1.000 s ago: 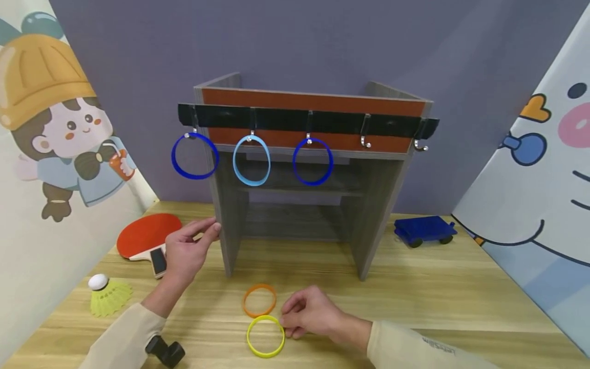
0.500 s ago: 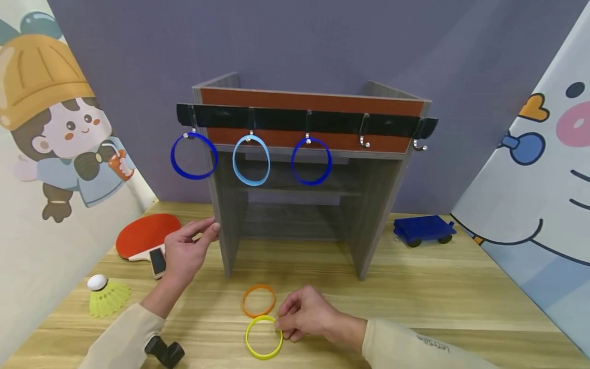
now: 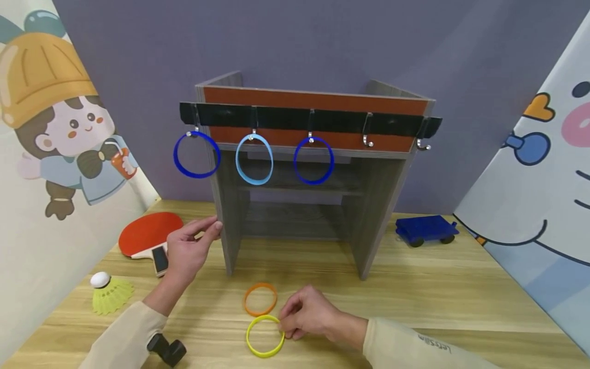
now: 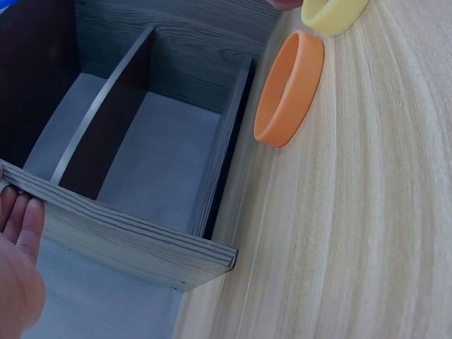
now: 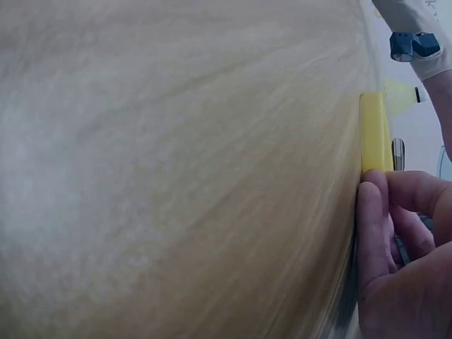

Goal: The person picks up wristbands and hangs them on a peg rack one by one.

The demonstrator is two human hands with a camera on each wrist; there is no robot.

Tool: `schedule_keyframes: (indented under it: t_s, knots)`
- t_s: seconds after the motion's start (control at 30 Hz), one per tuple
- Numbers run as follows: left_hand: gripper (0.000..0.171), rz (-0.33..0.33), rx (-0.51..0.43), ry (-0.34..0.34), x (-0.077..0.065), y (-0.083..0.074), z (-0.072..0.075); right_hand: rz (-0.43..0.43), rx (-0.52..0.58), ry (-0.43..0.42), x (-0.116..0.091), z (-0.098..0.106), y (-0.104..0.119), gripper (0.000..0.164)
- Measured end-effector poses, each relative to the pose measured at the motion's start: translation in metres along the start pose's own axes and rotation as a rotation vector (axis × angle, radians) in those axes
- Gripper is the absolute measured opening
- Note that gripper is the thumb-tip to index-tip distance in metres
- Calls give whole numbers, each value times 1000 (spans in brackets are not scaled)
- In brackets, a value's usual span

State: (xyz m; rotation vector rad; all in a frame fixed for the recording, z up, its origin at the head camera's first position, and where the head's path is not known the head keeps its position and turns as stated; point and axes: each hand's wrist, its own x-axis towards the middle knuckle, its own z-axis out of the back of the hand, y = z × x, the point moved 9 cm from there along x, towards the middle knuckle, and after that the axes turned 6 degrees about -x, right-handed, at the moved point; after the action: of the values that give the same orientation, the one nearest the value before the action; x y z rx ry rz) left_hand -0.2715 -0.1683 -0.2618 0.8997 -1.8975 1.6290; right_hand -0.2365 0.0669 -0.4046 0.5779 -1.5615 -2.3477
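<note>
Near the front of the table my right hand (image 3: 311, 312) pinches the right side of a yellow wristband (image 3: 262, 354); in the right wrist view its fingertips meet the end of this band (image 5: 374, 131). An orange wristband (image 3: 246, 300) lies just behind the yellow one. My left hand (image 3: 191, 251) holds the left side panel of a grey wooden shelf (image 3: 227, 205) by its front edge, fingers curled at the panel in the left wrist view. From a black hook rail (image 3: 281, 116) hang a dark blue band (image 3: 195, 176), a light blue band (image 3: 254, 182) and another dark blue band (image 3: 314, 182).
Two more silver hooks, one inner (image 3: 368, 143) and one at the end (image 3: 422, 147), are on the rail's right. Beside my left arm lie a red table tennis bat (image 3: 149, 233) and a yellow shuttlecock (image 3: 111, 296). A blue toy cart (image 3: 425, 228) stands right of the shelf.
</note>
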Motion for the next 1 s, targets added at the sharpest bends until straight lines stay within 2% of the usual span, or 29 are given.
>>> schedule_keyframes:
  t_s: [0.2,0.4,0.53,0.8,1.0]
  knots:
    - [17,-3,3,-5,1,0,-1,13,-33,-4,-2,1,3,8]
    - [17,-1,5,7,1,1,-2,80,-103,6,-7,3,9,10]
    - [17,7,8,9,1,1,-3,109,-112,11,-10,7,11,11]
    - [17,16,4,5,2,2,-1,106,-75,42,-14,14,7,7]
    - [18,34,18,-15,0,20,9,100,38,103,-17,20,4,4]
